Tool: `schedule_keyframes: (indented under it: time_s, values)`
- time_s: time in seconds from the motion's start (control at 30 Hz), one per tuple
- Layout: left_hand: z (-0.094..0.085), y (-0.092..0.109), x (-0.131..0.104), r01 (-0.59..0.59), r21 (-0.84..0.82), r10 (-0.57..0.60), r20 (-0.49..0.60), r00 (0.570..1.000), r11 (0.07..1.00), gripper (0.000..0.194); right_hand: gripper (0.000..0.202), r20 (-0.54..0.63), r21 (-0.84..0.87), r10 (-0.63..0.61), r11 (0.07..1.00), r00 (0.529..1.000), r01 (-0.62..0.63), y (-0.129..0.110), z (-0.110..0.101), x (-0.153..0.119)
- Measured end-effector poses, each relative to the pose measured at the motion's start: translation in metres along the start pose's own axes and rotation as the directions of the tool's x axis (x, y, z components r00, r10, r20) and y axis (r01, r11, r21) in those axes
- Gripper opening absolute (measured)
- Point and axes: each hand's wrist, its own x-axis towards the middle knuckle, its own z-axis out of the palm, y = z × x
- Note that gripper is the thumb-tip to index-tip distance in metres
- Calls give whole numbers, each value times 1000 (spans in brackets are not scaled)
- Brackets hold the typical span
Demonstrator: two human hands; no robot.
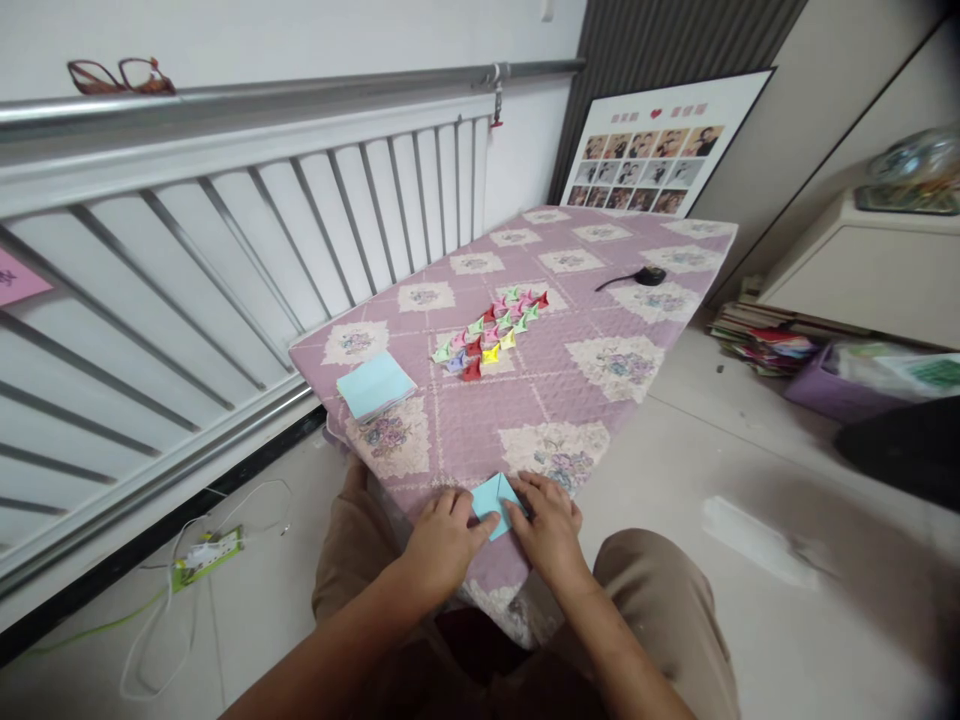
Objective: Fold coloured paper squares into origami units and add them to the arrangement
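Observation:
A light blue folded paper (495,503) lies at the near corner of the table, with a crease line running down from its top. My left hand (444,535) rests at its left edge, thumb on the paper and the other fingers bent on the cloth. On the right side, my right hand (546,520) presses on the paper with its thumb, its fingers lying spread past the edge. Farther up, several small folded paper pieces (490,354) in red, green, pink, yellow and blue stand in rows. A stack of light blue sheets (375,386) lies on the left.
The table (544,345) has a purple patterned cloth. A black cord-like object (649,276) lies near its right edge. A white radiator (390,205) borders the left, with glasses (121,77) above. A photo board (652,150) leans behind. A power strip (208,556) is on the floor.

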Motion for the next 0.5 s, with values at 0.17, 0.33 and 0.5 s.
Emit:
schedule_keyframes:
  time_s: [0.17, 0.33, 0.5]
  values:
    - [-1, 0, 0, 3, -3, -3, 23, 1000, 1000, 44, 19, -4, 102, 44, 994, 999, -43, 1, 4, 0]
    - [-7, 0, 0, 11, 21, -12, 54, 998, 1000, 42, 12, 38, 79, 21, 997, 999, -24, 2, 2, -5]
    - [-7, 0, -1, 12, 31, -14, 47, 999, 999, 43, 12, 30, 11, -170, 985, 985, 170, 1, -9, -12]
